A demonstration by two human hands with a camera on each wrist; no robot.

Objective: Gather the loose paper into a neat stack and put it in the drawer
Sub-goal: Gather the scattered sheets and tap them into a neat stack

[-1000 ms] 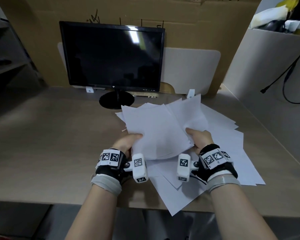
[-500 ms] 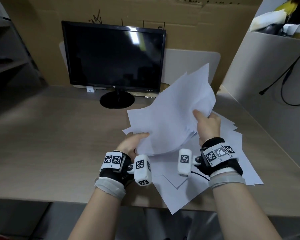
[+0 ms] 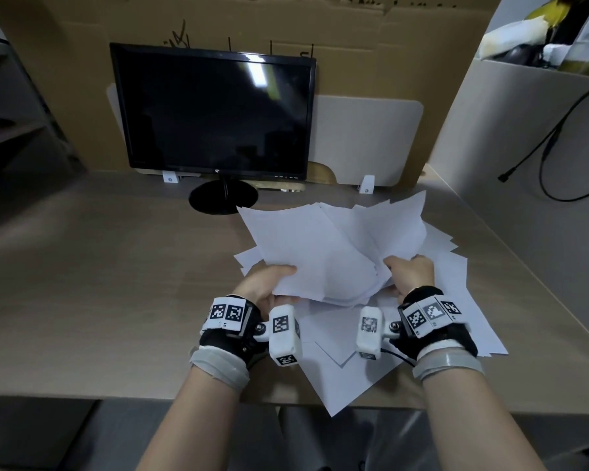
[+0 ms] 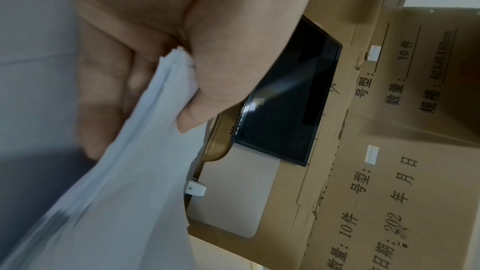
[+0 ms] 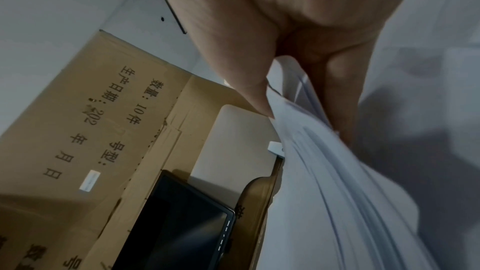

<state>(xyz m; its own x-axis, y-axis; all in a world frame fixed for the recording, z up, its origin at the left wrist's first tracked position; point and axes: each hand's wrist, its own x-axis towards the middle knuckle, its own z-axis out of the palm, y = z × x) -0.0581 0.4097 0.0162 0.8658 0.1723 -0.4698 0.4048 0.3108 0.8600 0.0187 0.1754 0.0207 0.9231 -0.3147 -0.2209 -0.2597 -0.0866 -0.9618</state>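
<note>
While both hands hold it above the desk [image 3: 99, 300], the bundle of paper [image 3: 323, 253] fans out unevenly, its thin white sheets bowed and their corners splayed. On the left hand [image 3: 264, 287] the thumb presses the sheet edges down against fingers [image 4: 103, 98] lying flat beneath; the right hand [image 3: 410, 275] pinches the opposite edge the same way. More smooth sheets [image 3: 456, 300] lie scattered on the matte wood-grain top under them. Behind stand a glossy black monitor [image 3: 215, 113] and creased brown cardboard [image 3: 371, 56].

dark monitor [image 3: 215, 113], cardboard backdrop [image 3: 371, 45], dangling black cable [image 3: 538, 151]
</note>
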